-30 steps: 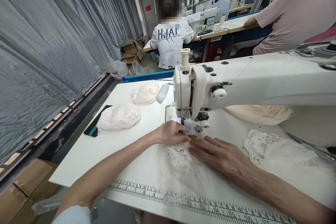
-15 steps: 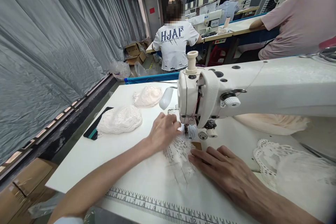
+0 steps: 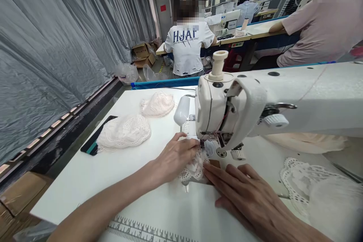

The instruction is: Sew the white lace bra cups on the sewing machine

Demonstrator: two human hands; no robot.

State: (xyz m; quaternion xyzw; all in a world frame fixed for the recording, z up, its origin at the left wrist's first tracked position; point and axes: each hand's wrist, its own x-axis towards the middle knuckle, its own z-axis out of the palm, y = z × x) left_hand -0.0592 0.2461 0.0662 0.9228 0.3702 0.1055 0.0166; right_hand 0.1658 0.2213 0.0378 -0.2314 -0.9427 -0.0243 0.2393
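A small piece of white lace [image 3: 195, 170] lies bunched on the machine bed, close to the needle and presser foot [image 3: 202, 143] of a white sewing machine [image 3: 218, 100]. My left hand [image 3: 174, 157] is on its left side, fingers curled and closed on the lace beside the foot. Its fingertips are partly hidden. From the right, my right hand [image 3: 246, 193] lies flat and open, fingers stretched, with the fingertips touching the lace's right edge. A scalloped, holed border shows at the lace's near end.
Two pale lace cups [image 3: 123, 132] [image 3: 158, 104] sit on the left of the table, one over a dark flat object [image 3: 89, 145]. More white lace [image 3: 300, 181] and scissors-like metal [image 3: 347, 172] lie at right. A printed ruler [image 3: 136, 230] runs along the front. Co-workers sit beyond.
The lace, blurred and stretched toward me before, is now gathered nearer the needle with its scalloped border visible. My left hand has shifted slightly downward. The view has moved a little toward the machine.
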